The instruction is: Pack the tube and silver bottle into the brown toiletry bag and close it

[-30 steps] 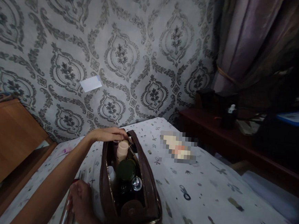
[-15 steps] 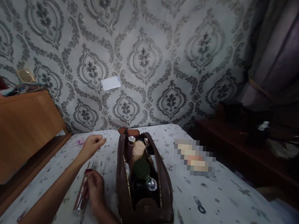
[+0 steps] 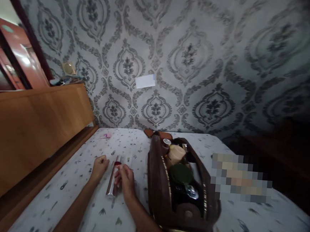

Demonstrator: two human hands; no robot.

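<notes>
My left hand (image 3: 99, 167) is closed in a fist just above the sheet, and its fingers hide whatever may be inside. To its right, a shiny silver-pink slim bottle (image 3: 111, 184) with a dark red band lies along the bed. My right hand (image 3: 127, 181) has its curled fingers on the upper part of that bottle. Further right stands an open brown toiletry bag (image 3: 154, 187) with gold zip edges. Inside it are a beige-topped bottle (image 3: 176, 153), a dark green round lid (image 3: 182, 173) and a clear shiny cap (image 3: 192, 192).
A white patterned sheet (image 3: 104, 212) covers the bed. A wooden board (image 3: 36, 121) borders the left side. A small pink item (image 3: 105, 136) lies near the wall, and a brown strap (image 3: 165, 135) behind the bag. A blurred-out item (image 3: 240, 178) lies right of the bag.
The view has turned left, so the bag and bottle appear further right. My left fist has come lower and nearer to the bottle. My right hand remains at the bottle.
</notes>
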